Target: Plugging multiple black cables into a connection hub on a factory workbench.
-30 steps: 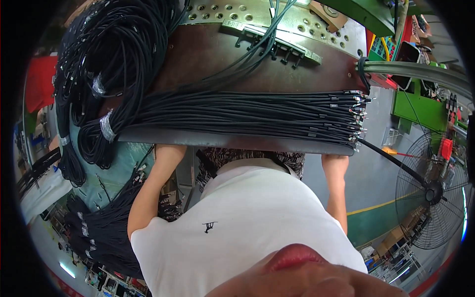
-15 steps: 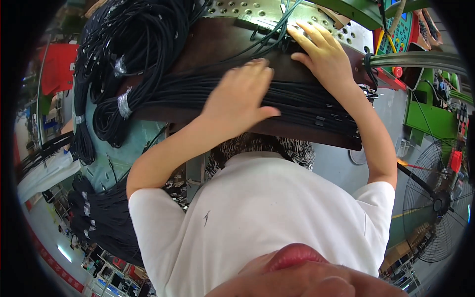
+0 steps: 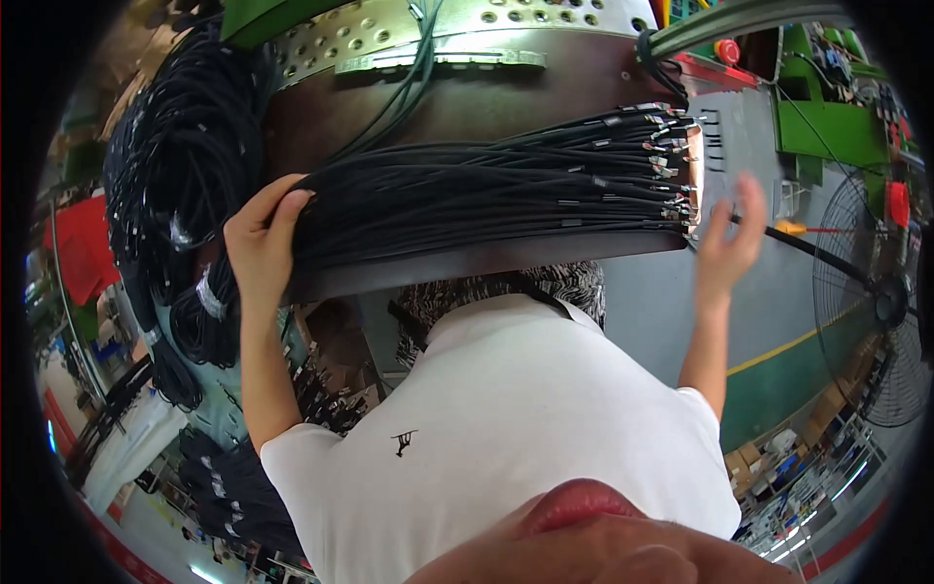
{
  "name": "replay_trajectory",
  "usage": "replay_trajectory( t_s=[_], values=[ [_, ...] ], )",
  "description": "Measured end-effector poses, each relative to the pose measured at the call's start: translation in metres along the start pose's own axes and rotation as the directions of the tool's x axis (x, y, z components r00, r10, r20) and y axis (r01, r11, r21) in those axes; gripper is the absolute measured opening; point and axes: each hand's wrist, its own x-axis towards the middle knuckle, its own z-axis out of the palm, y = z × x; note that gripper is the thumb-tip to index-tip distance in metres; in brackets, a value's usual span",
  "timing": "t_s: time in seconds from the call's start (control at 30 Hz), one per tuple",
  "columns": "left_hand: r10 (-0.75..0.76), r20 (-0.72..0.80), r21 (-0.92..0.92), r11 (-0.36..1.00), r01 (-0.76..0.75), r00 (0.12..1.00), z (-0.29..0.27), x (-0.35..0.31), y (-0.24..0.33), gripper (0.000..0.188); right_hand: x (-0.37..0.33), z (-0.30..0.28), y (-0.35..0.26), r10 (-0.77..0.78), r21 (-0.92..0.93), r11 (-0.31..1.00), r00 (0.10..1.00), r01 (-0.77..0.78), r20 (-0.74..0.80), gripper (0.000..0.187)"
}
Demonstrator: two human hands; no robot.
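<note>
On the brown table [image 3: 467, 97], the cable bundle [image 3: 486, 200] is being gripped by the left hand [image 3: 261, 243]. The right hand [image 3: 728, 238] is being held open, seemingly just off the connectors [image 3: 676, 161].

Blk cables [image 3: 486, 200], brown table [image 3: 467, 97], wht shirt [image 3: 506, 419].

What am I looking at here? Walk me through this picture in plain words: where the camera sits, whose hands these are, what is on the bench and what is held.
The camera is worn on a person's head and looks down, so you see their white shirt and both bare arms reaching forward; the wide lens bends the edges. In front is a dark brown workbench with a perforated metal plate at its far side. Across the bench lies a thick bundle of black cables, their connector ends fanned out at the right. The left hand grips the bundle's left end. The right hand is open, fingers spread, just beside the connector ends, holding nothing. More coiled black cables hang at the left, and a floor fan stands at the right.
</note>
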Motion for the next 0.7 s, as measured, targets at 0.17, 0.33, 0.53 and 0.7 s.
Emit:
replay_trajectory(
  t_s=[0.17, 0.33, 0.53, 0.7],
  values=[
    [0.154, 0.363, 0.158, 0.962, -0.223, 0.919, 0.002, 0.021, 0.034, 0.022, -0.016, 0.019, -0.061, -0.403, 0.160, 0.913, 0.890, 0.375, 0.215, 0.027],
    [0.027, 0.814, 0.199, 0.925, -0.323, 0.580, 0.088, 0.068, 0.103, 0.050, -0.022, 0.024, -0.062, -0.420, 0.144, 0.906, 0.891, 0.399, 0.171, 0.028],
    [0.005, 0.971, -0.077, 0.953, 0.293, 0.239, 0.172, 0.086, 0.143, 0.031, -0.017, 0.013, -0.086, -0.446, 0.491, 0.799, 0.890, 0.348, 0.095, 0.032],
    [0.038, 0.826, -0.426, 0.695, 0.579, 0.563, 0.139, 0.017, 0.134, 0.024, 0.024, 0.016, -0.082, -0.075, 0.781, 0.581, 0.940, -0.229, 0.332, 0.025]
  ],
)
